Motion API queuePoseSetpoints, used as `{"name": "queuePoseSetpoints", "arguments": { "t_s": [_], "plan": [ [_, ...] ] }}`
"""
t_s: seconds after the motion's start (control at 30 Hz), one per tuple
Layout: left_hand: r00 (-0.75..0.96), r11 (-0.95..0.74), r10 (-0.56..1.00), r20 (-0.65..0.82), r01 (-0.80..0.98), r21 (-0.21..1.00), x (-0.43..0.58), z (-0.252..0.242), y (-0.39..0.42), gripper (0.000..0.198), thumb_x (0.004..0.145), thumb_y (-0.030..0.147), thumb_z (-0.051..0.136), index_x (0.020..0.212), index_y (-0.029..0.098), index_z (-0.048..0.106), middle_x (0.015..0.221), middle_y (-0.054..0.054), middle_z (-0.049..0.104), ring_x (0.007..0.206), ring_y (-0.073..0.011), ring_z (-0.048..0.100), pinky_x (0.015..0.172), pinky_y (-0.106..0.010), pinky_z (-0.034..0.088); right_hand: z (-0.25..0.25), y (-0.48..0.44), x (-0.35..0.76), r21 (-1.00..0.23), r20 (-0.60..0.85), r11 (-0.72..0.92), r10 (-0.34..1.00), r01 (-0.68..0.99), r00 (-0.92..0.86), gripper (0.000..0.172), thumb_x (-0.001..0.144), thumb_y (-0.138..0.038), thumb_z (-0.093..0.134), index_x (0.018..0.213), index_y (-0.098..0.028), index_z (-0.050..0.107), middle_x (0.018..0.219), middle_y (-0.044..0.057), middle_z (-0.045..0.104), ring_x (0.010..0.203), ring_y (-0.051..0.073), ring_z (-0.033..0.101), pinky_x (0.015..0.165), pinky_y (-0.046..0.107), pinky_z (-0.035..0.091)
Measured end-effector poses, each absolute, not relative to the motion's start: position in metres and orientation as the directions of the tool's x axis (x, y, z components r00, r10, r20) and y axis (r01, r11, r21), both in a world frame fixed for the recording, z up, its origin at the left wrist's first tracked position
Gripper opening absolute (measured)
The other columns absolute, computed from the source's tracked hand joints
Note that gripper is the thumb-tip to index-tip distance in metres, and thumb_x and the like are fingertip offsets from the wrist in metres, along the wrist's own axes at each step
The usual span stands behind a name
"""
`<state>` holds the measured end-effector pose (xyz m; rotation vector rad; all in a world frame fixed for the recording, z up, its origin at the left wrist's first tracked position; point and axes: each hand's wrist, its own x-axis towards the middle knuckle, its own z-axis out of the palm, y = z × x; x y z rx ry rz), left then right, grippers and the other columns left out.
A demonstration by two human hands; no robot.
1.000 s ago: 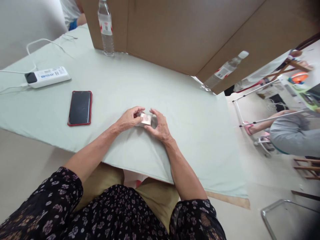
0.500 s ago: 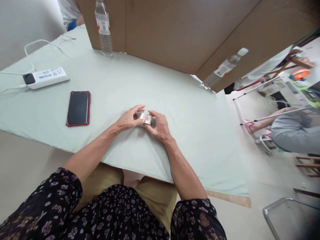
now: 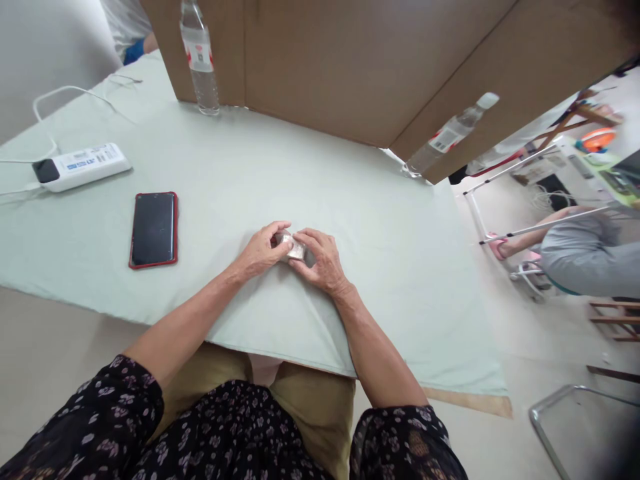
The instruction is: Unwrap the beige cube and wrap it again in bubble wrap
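Observation:
Between my two hands is a small silvery-white block (image 3: 296, 248), low over the pale green tablecloth; its exact kind is too small to tell. My left hand (image 3: 260, 252) is closed on its left side, the thumb pressed on the near face. On the other side, my right hand (image 3: 323, 262) curls round the right end, with fingertips on the top edge and the thumb along the bottom. The fingers cover both ends of the block.
A red-cased phone (image 3: 154, 230) and a white power strip (image 3: 83, 167) with cables lie to the left. Two water bottles (image 3: 204, 80) stand against a cardboard screen (image 3: 320, 73) at the back. A seated person's leg (image 3: 575, 253) shows beyond the table's right side.
The block has turned slightly and its face tilts more between my fingers. My left thumb has moved further over it. The whole view has shifted a little.

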<state>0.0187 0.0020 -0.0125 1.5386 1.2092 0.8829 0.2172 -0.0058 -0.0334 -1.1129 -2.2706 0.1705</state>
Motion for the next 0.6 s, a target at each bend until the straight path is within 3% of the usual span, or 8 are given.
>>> {"name": "queuePoseSetpoints", "arguments": {
  "t_s": [0.43, 0.6],
  "plan": [
    [0.264, -0.05, 0.965, -0.011, 0.226, 0.973, 0.016, -0.015, 0.006, 0.062, 0.075, 0.031, 0.06, 0.133, 0.011, 0.055, 0.118, -0.012, 0.069, 0.093, -0.0197, 0.065, 0.09, -0.035, 0.053, -0.031, -0.009, 0.211, -0.302, 0.458, 0.639, 0.748, 0.707, -0.481, 0.04, 0.092, -0.044, 0.059, 0.127, -0.026, 0.063, 0.13, 0.011, 0.064, 0.117, 0.028, 0.059, 0.101, 0.046, 0.041],
    [0.278, -0.048, 0.96, -0.01, 0.2, 0.979, 0.005, -0.012, 0.008, 0.072, 0.072, 0.033, 0.061, 0.14, 0.011, 0.051, 0.132, -0.016, 0.061, 0.113, -0.0272, 0.062, 0.1, -0.043, 0.049, -0.023, -0.008, 0.214, -0.421, 0.509, 0.6, 0.777, 0.681, -0.37, 0.035, 0.094, -0.047, 0.057, 0.12, -0.026, 0.067, 0.13, 0.011, 0.064, 0.122, 0.028, 0.059, 0.103, 0.046, 0.042]
  ]
}}
